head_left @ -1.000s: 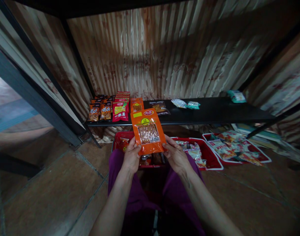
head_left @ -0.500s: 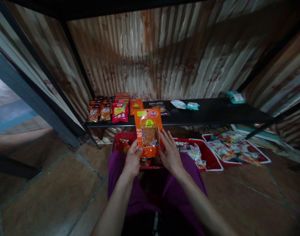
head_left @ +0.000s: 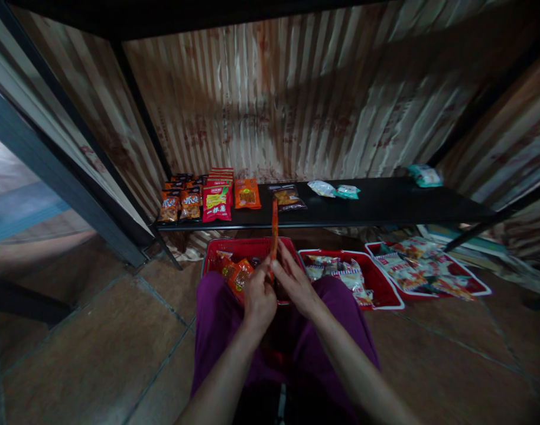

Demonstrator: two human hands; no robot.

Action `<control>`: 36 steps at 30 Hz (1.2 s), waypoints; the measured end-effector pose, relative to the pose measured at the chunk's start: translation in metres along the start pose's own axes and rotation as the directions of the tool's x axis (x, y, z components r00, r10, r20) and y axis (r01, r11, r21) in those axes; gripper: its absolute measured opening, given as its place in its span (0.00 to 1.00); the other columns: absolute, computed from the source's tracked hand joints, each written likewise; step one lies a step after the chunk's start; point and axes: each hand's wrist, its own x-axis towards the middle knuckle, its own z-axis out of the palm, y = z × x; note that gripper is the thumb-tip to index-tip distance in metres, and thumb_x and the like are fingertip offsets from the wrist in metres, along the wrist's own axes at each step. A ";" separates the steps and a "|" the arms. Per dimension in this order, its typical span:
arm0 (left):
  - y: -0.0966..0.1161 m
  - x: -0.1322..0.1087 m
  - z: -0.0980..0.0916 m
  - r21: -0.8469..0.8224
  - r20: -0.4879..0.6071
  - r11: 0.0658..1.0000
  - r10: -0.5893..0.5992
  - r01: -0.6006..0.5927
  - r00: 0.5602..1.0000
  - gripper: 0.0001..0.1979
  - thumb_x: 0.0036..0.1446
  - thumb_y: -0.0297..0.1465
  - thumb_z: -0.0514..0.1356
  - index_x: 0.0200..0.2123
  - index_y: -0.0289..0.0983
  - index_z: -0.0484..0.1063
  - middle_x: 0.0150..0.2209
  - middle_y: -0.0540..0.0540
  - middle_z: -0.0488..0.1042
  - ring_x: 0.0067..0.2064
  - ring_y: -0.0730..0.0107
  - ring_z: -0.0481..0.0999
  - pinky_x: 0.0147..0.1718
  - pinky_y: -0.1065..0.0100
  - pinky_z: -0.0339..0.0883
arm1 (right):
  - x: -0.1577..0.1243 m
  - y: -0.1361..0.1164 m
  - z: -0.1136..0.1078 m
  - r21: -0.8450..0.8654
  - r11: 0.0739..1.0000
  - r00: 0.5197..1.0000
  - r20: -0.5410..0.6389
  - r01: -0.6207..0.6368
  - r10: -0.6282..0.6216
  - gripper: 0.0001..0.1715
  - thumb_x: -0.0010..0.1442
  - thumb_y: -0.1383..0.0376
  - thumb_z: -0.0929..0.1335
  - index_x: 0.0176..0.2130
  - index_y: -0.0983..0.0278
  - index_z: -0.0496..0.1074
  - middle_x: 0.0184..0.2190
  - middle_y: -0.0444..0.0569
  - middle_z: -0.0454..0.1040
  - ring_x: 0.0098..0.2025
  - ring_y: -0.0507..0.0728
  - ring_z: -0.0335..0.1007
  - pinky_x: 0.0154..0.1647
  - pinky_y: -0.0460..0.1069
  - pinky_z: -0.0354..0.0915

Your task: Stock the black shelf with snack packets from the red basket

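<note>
An orange snack packet [head_left: 275, 227] is turned edge-on in front of me, so only its thin side shows. My left hand [head_left: 260, 295] grips its lower end from the left, fingers curled. From the right, my right hand [head_left: 294, 283] holds the same lower end, its fingers lying along the packet's face and the thumb at the near edge. Below both hands is a red basket [head_left: 208, 260] between my knees, with more orange packets [head_left: 240, 276] inside. On the shelf ahead stands a matching orange packet [head_left: 247, 195], beside a dark see-through packet [head_left: 289, 198].
The low black shelf [head_left: 385, 203] also bears red packets [head_left: 217, 203], small orange-and-black packets [head_left: 180, 203] and pale green-white packets [head_left: 334, 189]. Right of my knees are a second red basket [head_left: 380, 286] and a third [head_left: 474, 283], both with white-and-red packets. A metal post [head_left: 88, 183] rises at left.
The orange packet has turned from facing me to edge-on and sits slightly right. My left hand has moved right, closer to my right hand, uncovering the basket's orange packets.
</note>
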 end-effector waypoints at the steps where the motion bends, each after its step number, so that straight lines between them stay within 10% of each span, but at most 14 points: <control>1: 0.003 -0.003 0.003 0.067 -0.010 0.997 0.038 -0.037 0.999 0.26 0.49 0.17 0.49 0.49 0.38 0.72 0.48 0.42 0.75 0.55 0.61 0.69 0.56 0.58 0.59 | -0.001 0.000 0.003 0.068 0.997 1.000 -0.006 -0.021 0.021 0.40 0.58 0.50 0.65 0.64 0.55 0.49 0.65 0.45 0.54 0.65 0.57 0.48 0.65 0.57 0.46; 19: 0.009 -0.016 0.017 0.149 0.063 0.964 0.214 -0.221 0.975 0.21 0.56 0.26 0.54 0.54 0.39 0.69 0.61 0.42 0.62 0.62 0.53 0.58 0.62 0.50 0.47 | 0.001 0.002 -0.007 0.282 0.903 0.822 -0.389 -0.324 0.417 0.23 0.52 0.45 0.67 0.38 0.58 0.77 0.44 0.46 0.77 0.54 0.62 0.67 0.57 0.54 0.62; 25: 0.016 -0.013 0.011 -0.069 0.035 0.987 0.146 -0.143 0.989 0.15 0.55 0.27 0.56 0.44 0.43 0.76 0.53 0.44 0.71 0.57 0.56 0.65 0.60 0.52 0.51 | 0.004 0.005 -0.010 0.585 0.782 0.879 -0.231 -0.217 0.417 0.22 0.49 0.47 0.70 0.37 0.60 0.74 0.39 0.48 0.79 0.47 0.62 0.73 0.48 0.56 0.69; 32: 0.008 0.004 -0.011 -0.212 -0.311 0.977 -0.061 -0.007 0.949 0.14 0.52 0.27 0.60 0.42 0.42 0.75 0.54 0.45 0.69 0.57 0.61 0.64 0.58 0.60 0.54 | 0.009 -0.001 -0.020 0.655 0.713 0.926 -0.053 -0.249 0.373 0.20 0.52 0.49 0.69 0.38 0.59 0.72 0.39 0.49 0.79 0.47 0.64 0.73 0.44 0.60 0.71; 36: -0.002 0.015 -0.019 -0.435 -0.225 0.884 -0.290 0.170 0.930 0.17 0.48 0.28 0.63 0.44 0.39 0.72 0.49 0.43 0.73 0.52 0.63 0.70 0.52 0.62 0.61 | 0.011 -0.004 -0.025 0.656 0.701 0.922 -0.019 -0.282 0.388 0.19 0.51 0.49 0.69 0.37 0.60 0.72 0.39 0.49 0.79 0.48 0.64 0.72 0.45 0.60 0.71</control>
